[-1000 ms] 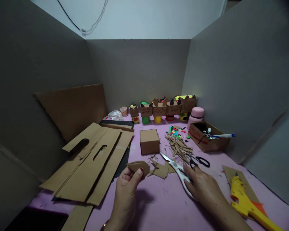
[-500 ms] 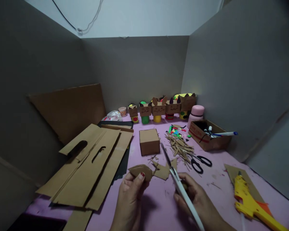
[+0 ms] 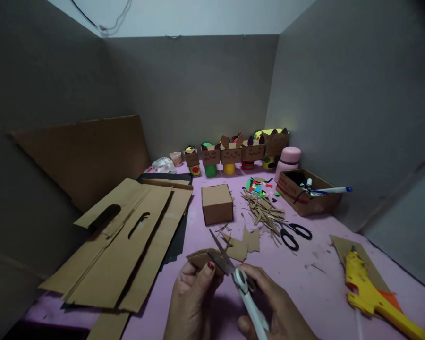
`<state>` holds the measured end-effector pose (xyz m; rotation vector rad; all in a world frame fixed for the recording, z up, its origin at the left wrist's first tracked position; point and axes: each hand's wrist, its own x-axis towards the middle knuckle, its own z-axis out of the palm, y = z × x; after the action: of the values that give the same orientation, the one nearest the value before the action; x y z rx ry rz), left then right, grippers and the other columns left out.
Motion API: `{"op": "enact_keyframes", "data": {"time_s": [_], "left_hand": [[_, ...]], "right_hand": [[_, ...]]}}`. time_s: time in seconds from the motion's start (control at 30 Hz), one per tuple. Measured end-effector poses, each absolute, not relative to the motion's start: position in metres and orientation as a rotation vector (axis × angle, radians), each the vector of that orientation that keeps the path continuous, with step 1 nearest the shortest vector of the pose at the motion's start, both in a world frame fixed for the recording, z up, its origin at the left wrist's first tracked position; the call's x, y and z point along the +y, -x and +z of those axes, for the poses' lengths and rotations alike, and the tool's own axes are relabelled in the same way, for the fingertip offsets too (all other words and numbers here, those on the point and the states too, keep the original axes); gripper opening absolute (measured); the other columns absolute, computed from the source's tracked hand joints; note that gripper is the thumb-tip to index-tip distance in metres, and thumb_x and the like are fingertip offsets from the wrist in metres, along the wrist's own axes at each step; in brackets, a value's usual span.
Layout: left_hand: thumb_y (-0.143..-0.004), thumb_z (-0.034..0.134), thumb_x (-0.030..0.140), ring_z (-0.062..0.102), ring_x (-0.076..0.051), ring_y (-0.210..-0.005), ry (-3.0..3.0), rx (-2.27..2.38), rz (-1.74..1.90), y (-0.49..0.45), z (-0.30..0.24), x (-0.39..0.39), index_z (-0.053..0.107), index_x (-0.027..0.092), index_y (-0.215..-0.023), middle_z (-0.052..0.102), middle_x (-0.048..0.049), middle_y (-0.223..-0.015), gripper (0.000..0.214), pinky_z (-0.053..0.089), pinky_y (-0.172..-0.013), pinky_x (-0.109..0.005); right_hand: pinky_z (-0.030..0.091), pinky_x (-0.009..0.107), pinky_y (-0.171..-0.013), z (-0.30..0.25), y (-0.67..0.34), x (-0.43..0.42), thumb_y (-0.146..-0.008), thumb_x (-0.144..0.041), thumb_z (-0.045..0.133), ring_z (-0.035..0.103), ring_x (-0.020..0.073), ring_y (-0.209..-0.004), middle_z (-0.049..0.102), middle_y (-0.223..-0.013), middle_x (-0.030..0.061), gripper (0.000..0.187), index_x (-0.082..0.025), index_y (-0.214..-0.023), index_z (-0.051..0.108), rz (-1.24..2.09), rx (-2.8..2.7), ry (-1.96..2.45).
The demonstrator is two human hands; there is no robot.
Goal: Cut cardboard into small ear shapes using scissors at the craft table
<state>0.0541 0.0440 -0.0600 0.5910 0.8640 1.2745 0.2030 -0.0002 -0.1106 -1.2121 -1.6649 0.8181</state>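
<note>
pinching a cardboard piece [image 3: 200, 258] in the left hand [image 3: 193, 297], a person grips white scissors [image 3: 241, 283] in the closed right hand [image 3: 276, 309], blades over the piece; a box [image 3: 217, 203], scraps [image 3: 264, 215] and black scissors [image 3: 292, 235] lie beyond, a glue gun [image 3: 366, 293] right.

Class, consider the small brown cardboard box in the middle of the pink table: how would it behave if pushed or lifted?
The small cardboard box probably feels light for its size, looking like thin folded card. Sitting flat on the pink table, it would likely slide, not roll. Squeezed hard, its walls might dent.
</note>
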Motion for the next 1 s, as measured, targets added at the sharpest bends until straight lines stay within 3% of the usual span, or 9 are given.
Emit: {"op": "enact_keyframes", "data": {"time_s": [0.3,0.63,1.0], "left_hand": [[-0.043,0.09,0.032,0.061,-0.01,-0.061,-0.514,0.857,1.238,-0.058,-0.07,0.044,0.071,0.018,-0.075,0.07,0.0013,-0.071,0.039,0.051,-0.057,-0.016],[-0.041,0.091,0.023,0.066,-0.011,-0.065,-0.361,0.811,1.216,-0.059,-0.066,0.04,0.069,0.02,-0.067,0.07,0.0028,-0.07,0.034,0.056,-0.061,-0.015],[-0.043,0.091,0.026,0.065,-0.01,-0.065,-0.385,0.824,1.258,-0.058,-0.073,0.044,0.072,0.02,-0.071,0.072,0.0021,-0.072,0.034,0.054,-0.06,-0.014]], "right_hand": [[0.049,0.033,-0.071,-0.114,-0.196,-0.001,-0.075,-0.046,0.062,0.061,0.0236,-0.081,0.063,-0.094,0.006,0.05,-0.027,-0.12,0.05,0.75,-1.599,1.185],[0.049,0.033,-0.073,-0.113,-0.191,-0.002,-0.075,-0.061,0.057,0.059,0.0273,-0.09,0.059,-0.085,0.0051,0.053,-0.027,-0.116,0.054,0.786,-1.536,1.192],[0.05,0.029,-0.064,-0.116,-0.206,-0.003,-0.074,-0.03,0.064,0.061,0.0222,-0.077,0.062,-0.097,0.007,0.053,-0.028,-0.125,0.051,0.807,-1.614,1.22]]}}
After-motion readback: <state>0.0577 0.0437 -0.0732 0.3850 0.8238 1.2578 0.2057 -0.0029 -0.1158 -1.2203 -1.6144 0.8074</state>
